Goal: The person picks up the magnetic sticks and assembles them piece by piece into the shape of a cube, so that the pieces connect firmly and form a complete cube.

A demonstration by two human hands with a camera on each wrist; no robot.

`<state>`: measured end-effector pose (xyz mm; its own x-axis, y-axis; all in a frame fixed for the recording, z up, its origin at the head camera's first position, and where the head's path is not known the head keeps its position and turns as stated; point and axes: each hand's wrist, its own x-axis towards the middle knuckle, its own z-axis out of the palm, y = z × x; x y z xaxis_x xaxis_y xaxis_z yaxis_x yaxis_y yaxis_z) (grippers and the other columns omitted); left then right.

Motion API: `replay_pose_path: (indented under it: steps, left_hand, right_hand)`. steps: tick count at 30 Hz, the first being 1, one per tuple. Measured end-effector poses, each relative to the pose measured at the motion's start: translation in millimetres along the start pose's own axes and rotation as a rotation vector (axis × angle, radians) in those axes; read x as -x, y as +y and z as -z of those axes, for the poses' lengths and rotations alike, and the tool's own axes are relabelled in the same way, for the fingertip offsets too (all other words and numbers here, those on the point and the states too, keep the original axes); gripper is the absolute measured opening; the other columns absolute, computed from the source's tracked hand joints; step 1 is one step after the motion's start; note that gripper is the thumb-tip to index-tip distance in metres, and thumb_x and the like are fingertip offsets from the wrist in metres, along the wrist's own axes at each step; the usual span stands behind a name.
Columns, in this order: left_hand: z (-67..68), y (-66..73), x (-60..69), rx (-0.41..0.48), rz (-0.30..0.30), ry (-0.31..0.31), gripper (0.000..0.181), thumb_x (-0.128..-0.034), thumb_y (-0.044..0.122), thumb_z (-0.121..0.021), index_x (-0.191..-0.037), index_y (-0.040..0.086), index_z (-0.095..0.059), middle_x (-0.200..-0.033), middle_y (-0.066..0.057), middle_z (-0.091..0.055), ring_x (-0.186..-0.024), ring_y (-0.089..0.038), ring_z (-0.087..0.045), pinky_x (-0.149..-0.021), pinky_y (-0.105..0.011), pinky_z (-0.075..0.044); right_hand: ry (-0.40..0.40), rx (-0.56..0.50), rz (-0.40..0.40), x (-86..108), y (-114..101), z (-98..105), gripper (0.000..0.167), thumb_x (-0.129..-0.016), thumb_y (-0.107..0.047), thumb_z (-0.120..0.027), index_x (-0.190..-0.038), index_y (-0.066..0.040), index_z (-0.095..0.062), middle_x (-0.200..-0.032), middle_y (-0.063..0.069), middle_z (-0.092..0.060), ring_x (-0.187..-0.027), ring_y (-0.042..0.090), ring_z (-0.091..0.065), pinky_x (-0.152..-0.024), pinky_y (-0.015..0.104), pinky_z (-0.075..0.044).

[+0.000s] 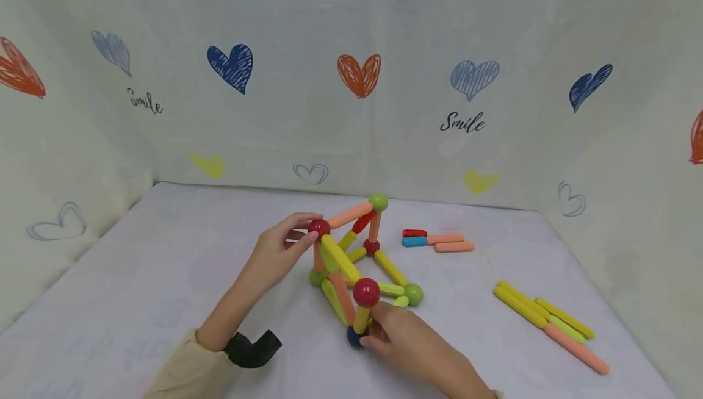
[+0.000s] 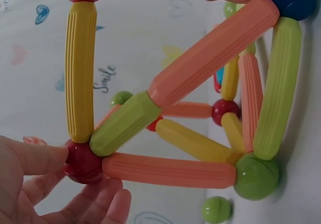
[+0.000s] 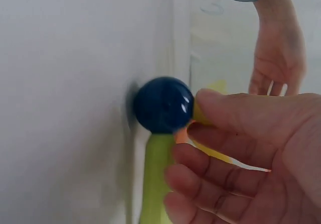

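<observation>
A frame of coloured magnetic rods and balls stands on the table. My left hand (image 1: 274, 255) holds its upper red ball (image 1: 318, 229) between thumb and fingers, also plain in the left wrist view. From that ball a yellow rod (image 1: 340, 258) runs to the front red ball (image 1: 366, 293). Below the front ball, an upright yellow rod (image 1: 361, 318) meets a dark blue ball (image 3: 164, 105) at the table. My right hand (image 1: 412, 341) pinches this upright rod just beside the blue ball. A salmon-and-lime diagonal (image 2: 185, 58) joins the held red ball to the blue one.
Loose red, blue and salmon rods (image 1: 439, 240) lie behind the frame to the right. Several longer yellow, lime and salmon rods (image 1: 544, 319) lie near the right edge. A black strap piece (image 1: 254, 350) sticks out from my left wrist. A heart-printed cloth (image 1: 406, 112) hangs behind the table.
</observation>
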<state>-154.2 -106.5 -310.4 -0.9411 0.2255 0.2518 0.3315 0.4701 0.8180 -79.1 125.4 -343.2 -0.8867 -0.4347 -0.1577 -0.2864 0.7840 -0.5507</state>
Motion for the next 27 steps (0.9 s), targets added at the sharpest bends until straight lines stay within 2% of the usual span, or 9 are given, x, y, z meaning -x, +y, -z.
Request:
replay_pose_path:
  steps: [2,6,8,10,13,19,23,27]
  left_hand:
    - [-1.4,0.7,-5.5,0.007,0.017,-0.011,0.032,-0.0932,0.018,-0.056,-0.125,0.018,-0.055,-0.118,-0.010,-0.061,-0.098,-0.026,-0.061,-0.082,-0.038,-0.053]
    - [-4.7,2.7,-15.9,0.039,0.039,-0.024,0.033,-0.0936,0.015,-0.055,-0.127,0.015,-0.053,-0.121,-0.014,-0.059,-0.100,-0.029,-0.060,-0.081,-0.037,-0.054]
    - [-7.2,3.9,-21.2,0.058,0.054,-0.029,0.033,-0.0937,0.015,-0.054,-0.127,0.015,-0.052,-0.122,-0.015,-0.058,-0.101,-0.030,-0.060,-0.080,-0.037,-0.054]
    - [-9.8,5.2,-26.1,0.071,0.073,-0.030,0.033,-0.0940,0.016,-0.054,-0.127,0.015,-0.052,-0.122,-0.015,-0.057,-0.101,-0.029,-0.059,-0.079,-0.036,-0.054]
    - [-13.1,6.4,-33.0,0.085,0.110,-0.028,0.033,-0.0943,0.018,-0.054,-0.127,0.016,-0.052,-0.123,-0.013,-0.057,-0.102,-0.028,-0.058,-0.078,-0.034,-0.055]
    - [-17.3,6.5,-47.7,0.073,0.124,-0.046,0.034,-0.0955,0.019,-0.052,-0.130,0.017,-0.052,-0.127,-0.014,-0.055,-0.107,-0.030,-0.057,-0.081,-0.037,-0.054]
    - [-19.3,5.7,-58.0,0.106,0.130,-0.074,0.036,-0.0960,0.020,-0.051,-0.132,0.018,-0.051,-0.129,-0.014,-0.054,-0.110,-0.031,-0.056,-0.086,-0.041,-0.052]
    - [-20.2,5.5,-67.3,0.111,0.134,-0.084,0.037,-0.0961,0.020,-0.051,-0.133,0.018,-0.051,-0.131,-0.014,-0.053,-0.110,-0.032,-0.056,-0.088,-0.042,-0.051]
  right_hand:
    - [0.033,0.007,-0.003,-0.4,3.3,5.4,0.018,-0.083,-0.022,-0.069,-0.098,-0.013,-0.063,-0.082,-0.008,-0.053,-0.074,0.006,-0.050,-0.063,0.022,-0.046]
    - [0.205,0.103,-0.075,-2.2,18.2,15.1,0.021,-0.081,-0.015,-0.070,-0.102,-0.014,-0.068,-0.101,-0.003,-0.054,-0.096,0.015,-0.047,-0.079,0.032,-0.049]
    - [0.279,0.143,-0.131,-3.4,28.4,18.4,0.020,-0.080,-0.012,-0.072,-0.100,-0.015,-0.070,-0.102,0.000,-0.054,-0.097,0.017,-0.045,-0.080,0.034,-0.048]
    - [0.310,0.149,-0.174,-4.4,38.0,20.8,0.019,-0.079,-0.009,-0.072,-0.096,-0.016,-0.071,-0.101,0.000,-0.056,-0.095,0.017,-0.048,-0.081,0.035,-0.049]
    - [0.301,0.093,-0.201,-4.9,47.6,23.0,0.017,-0.078,-0.005,-0.071,-0.090,-0.017,-0.072,-0.095,-0.003,-0.058,-0.088,0.014,-0.052,-0.079,0.034,-0.049]
    - [0.237,-0.013,-0.222,-4.5,49.2,26.1,0.019,-0.077,-0.003,-0.072,-0.084,-0.019,-0.070,-0.088,-0.003,-0.056,-0.075,0.011,-0.051,-0.066,0.024,-0.046]
    - [0.205,-0.043,-0.205,-3.6,46.1,27.3,0.018,-0.076,-0.002,-0.072,-0.086,-0.017,-0.069,-0.086,-0.001,-0.055,-0.072,0.012,-0.050,-0.062,0.021,-0.045]
    - [0.224,-0.043,-0.172,-3.9,44.9,24.9,0.018,-0.077,-0.003,-0.072,-0.087,-0.017,-0.068,-0.087,0.000,-0.055,-0.071,0.012,-0.048,-0.060,0.020,-0.043]
